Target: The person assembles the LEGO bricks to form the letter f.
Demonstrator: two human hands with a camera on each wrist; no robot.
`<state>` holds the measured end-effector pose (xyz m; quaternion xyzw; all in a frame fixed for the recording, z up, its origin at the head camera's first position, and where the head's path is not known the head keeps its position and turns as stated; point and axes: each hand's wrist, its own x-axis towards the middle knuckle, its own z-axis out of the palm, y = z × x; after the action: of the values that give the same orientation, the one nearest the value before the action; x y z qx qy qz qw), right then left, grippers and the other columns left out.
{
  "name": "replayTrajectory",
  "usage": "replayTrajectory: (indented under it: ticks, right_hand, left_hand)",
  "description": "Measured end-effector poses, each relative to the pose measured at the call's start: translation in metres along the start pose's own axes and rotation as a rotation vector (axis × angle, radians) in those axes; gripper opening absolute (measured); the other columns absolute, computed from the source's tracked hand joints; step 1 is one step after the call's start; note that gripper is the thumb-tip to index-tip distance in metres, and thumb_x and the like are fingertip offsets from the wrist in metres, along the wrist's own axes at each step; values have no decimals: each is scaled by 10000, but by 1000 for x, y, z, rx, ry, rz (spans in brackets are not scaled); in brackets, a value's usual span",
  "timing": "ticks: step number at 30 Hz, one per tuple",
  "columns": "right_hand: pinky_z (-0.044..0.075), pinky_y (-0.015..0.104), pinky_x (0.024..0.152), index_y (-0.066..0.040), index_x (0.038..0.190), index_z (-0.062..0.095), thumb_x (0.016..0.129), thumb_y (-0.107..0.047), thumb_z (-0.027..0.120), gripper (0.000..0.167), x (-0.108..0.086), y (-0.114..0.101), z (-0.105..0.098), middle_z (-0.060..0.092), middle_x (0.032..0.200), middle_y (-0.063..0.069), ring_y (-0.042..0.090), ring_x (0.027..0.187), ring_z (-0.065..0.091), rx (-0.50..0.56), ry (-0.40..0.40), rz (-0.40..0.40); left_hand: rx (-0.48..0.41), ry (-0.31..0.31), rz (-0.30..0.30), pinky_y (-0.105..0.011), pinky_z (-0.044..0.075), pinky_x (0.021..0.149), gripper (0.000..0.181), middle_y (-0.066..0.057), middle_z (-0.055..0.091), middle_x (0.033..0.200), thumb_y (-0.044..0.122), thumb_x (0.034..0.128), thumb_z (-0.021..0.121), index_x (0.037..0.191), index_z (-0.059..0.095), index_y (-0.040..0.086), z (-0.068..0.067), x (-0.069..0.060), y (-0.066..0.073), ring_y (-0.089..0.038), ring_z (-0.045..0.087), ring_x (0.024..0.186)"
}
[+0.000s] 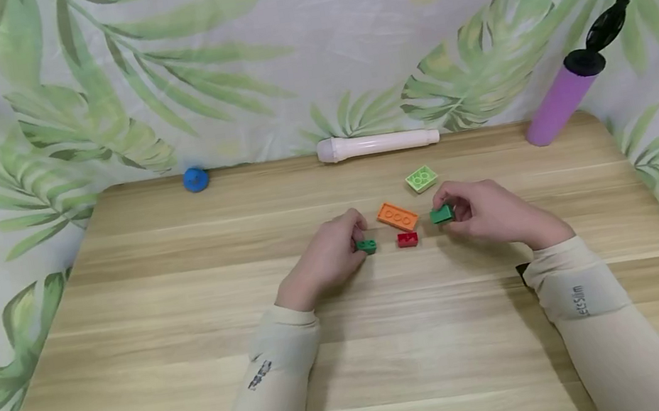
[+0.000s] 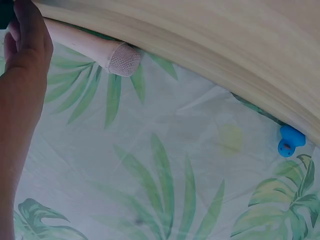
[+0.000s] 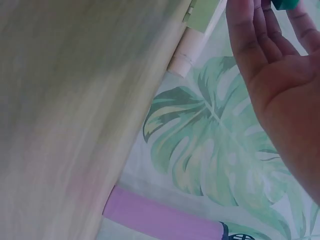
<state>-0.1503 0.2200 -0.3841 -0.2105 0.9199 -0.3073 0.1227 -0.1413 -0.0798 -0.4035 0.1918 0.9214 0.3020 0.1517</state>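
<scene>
In the head view my left hand (image 1: 329, 256) pinches a small green toy brick (image 1: 366, 246) between thumb and fingers. My right hand (image 1: 486, 213) holds another green brick (image 1: 442, 214) by its fingertips, a little to the right. Between the hands lie a red brick (image 1: 407, 240) and, just behind it, an orange brick (image 1: 397, 216) with its hollow underside up. Farther back is a light green brick (image 1: 421, 179), also underside up. Only an edge of each held green brick shows in the wrist views.
A pale pink microphone (image 1: 381, 143) lies along the table's back edge. A blue toy (image 1: 196, 179) sits at the back left. At the back right a purple pump (image 1: 565, 100) with a black top leans outward. Leaf-printed cloth (image 1: 291, 46) hangs behind the wooden table (image 1: 156, 376).
</scene>
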Motion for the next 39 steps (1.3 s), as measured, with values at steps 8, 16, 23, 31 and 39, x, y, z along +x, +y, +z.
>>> replayTrajectory:
  ticks: [8,16,23,31,39]
  right_hand:
    - [492,309,732,-144,1076,690,1017,-133,704,62,1,0,-1,698,902,26,176,822,610,28,68,-1]
    - [531,339,813,-128,1061,684,1022,-139,704,45,6,-4,1,745,1017,39,186,886,659,57,164,-18]
    - [585,382,867,-110,1006,671,984,-103,747,80,1,-4,-2,766,1067,57,192,929,717,83,207,21]
    - [588,316,863,-68,1144,654,985,-112,752,192,-2,-11,-8,750,1089,113,239,981,726,76,197,29]
    - [604,362,873,-52,1196,679,974,-71,752,234,-2,-13,-4,761,1092,101,234,970,725,43,228,-27]
  left_hand:
    - [-22,-14,-15,-368,558,950,355,-32,668,1081,37,958,748,1272,590,78,-2,-1,0,-191,631,1010]
    - [-47,-29,-38,-358,555,924,372,-27,666,1090,10,949,734,1288,598,82,-10,-9,-7,-185,625,1002]
    - [-42,-37,-13,-338,561,890,384,-21,672,1059,2,942,738,1291,602,90,-11,-6,-6,-174,637,944]
    - [-41,-34,-10,-324,558,871,373,-27,679,1058,-24,946,713,1286,608,89,-10,-5,-5,-174,633,922]
    - [0,-30,13,-351,558,950,368,-42,693,1135,-60,954,635,1293,623,81,-7,-4,-4,-193,643,1027]
